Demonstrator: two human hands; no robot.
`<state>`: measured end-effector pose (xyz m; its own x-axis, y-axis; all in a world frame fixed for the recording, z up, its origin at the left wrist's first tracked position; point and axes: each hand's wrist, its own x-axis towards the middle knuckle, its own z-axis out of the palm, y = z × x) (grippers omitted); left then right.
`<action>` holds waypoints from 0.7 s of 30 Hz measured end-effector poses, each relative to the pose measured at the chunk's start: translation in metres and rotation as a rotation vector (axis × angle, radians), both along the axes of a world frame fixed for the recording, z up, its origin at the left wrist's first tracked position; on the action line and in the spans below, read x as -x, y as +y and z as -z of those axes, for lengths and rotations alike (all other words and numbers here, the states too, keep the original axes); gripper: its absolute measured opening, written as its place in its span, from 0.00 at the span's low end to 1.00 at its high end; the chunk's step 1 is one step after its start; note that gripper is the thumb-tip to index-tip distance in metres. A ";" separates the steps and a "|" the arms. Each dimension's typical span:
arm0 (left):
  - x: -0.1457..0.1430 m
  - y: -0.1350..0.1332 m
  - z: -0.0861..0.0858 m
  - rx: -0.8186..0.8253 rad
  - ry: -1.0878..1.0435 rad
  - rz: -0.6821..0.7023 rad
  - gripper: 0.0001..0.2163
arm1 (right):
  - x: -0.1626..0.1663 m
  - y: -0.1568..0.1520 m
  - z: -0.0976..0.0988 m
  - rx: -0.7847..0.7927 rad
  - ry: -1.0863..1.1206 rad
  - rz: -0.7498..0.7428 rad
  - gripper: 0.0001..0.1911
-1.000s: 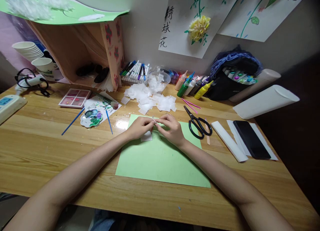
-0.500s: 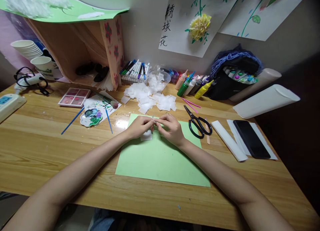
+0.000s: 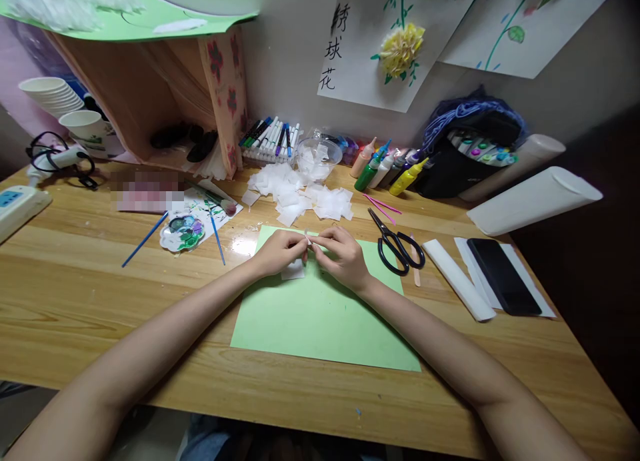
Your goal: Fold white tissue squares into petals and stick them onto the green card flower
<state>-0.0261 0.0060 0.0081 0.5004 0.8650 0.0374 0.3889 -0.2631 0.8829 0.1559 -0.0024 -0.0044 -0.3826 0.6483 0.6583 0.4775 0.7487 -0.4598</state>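
Observation:
My left hand and my right hand meet above the far part of a green sheet of paper. Between their fingertips is a small twisted piece of white paper, pinched from both sides and mostly covered by the fingers. A flat white paper square lies on the green sheet just under my left hand. Beyond the hands spreads a loose pile of white paper squares, some of them in a clear plastic bowl.
Black-handled scissors, a wooden stick, a white paper roll and a phone lie to the right. Paint bottles stand at the back. Leftward are a paint palette, paintbrushes and a power strip.
Both hands stay nearly in place, with only a slight shift of the fingers around the white paper piece. The objects on the table have not moved.

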 end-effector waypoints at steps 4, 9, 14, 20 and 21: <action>0.000 0.000 0.000 -0.005 0.024 -0.005 0.19 | 0.000 0.000 0.000 -0.013 0.004 0.005 0.12; 0.000 -0.001 -0.002 -0.015 0.023 0.010 0.18 | 0.000 0.000 -0.001 -0.017 0.002 0.007 0.12; 0.000 -0.002 -0.003 -0.013 0.031 0.011 0.18 | 0.001 -0.001 -0.001 -0.009 0.002 0.004 0.12; 0.000 -0.002 -0.004 0.003 0.040 0.007 0.19 | 0.001 -0.001 -0.002 0.007 -0.012 0.006 0.12; 0.000 -0.002 -0.004 0.007 0.040 0.009 0.19 | 0.001 -0.001 -0.002 0.012 -0.014 0.006 0.12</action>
